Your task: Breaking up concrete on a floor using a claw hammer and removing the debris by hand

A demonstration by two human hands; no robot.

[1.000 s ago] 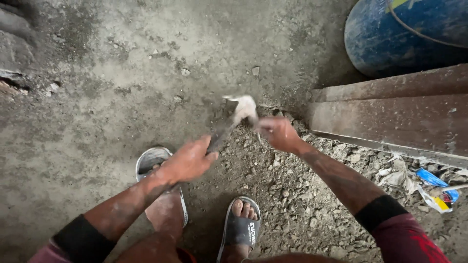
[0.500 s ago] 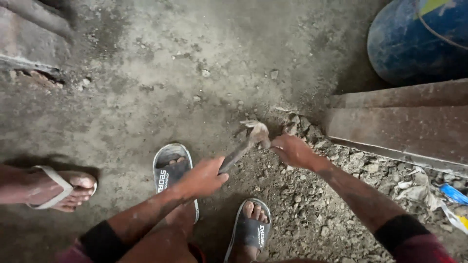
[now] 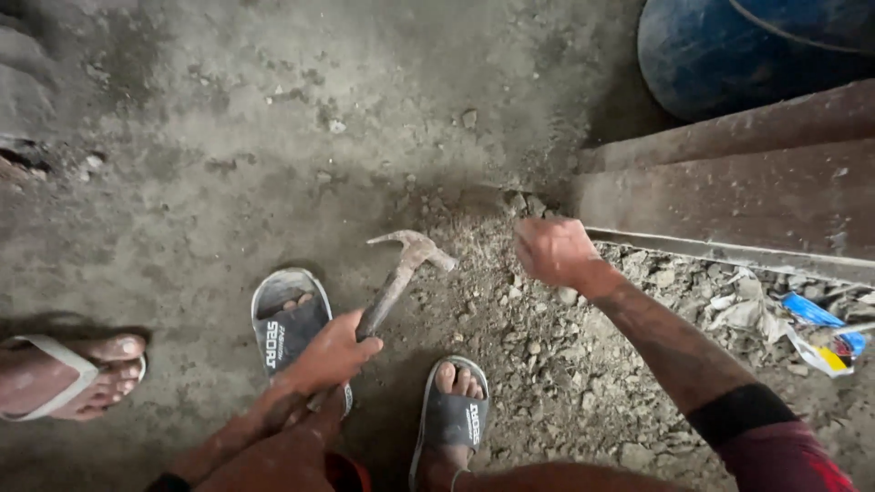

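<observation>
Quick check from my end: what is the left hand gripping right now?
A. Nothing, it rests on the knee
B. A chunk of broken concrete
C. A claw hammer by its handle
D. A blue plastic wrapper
C. The left hand is closed around the handle of a claw hammer, whose head points up over the rubble; the right hand is clenched beside it, apart from the hammer.

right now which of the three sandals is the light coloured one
The sandal at the far left edge, on another person's foot; the two dark slides sit near the hammer.
</observation>
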